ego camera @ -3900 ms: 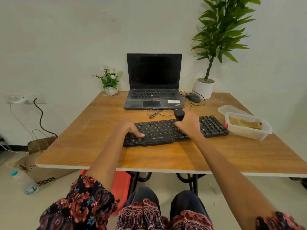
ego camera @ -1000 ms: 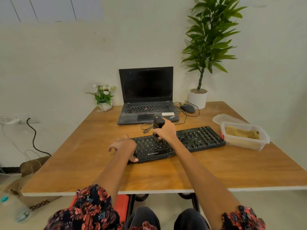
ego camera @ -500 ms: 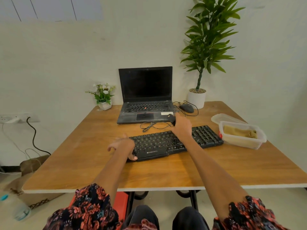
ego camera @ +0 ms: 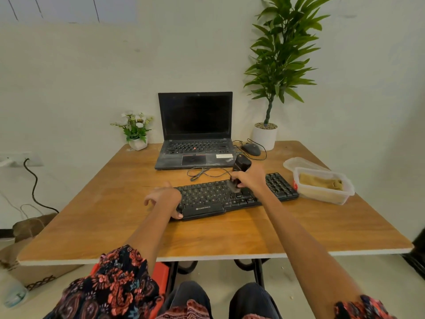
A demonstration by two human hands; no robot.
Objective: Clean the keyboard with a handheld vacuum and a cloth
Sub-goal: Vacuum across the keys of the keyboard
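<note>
While right hand (ego camera: 249, 177) grips black handheld vacuum (ego camera: 239, 171), nozzle on keyboard (ego camera: 232, 196).

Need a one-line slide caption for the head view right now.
Right hand runs the handheld vacuum over the black keyboard while the left hand steadies its left end.

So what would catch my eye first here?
Probably the right hand pressing a small black handheld vacuum onto the black keyboard mid-table, while the left hand steadies its near-left corner. Behind stands an open black laptop.
</note>
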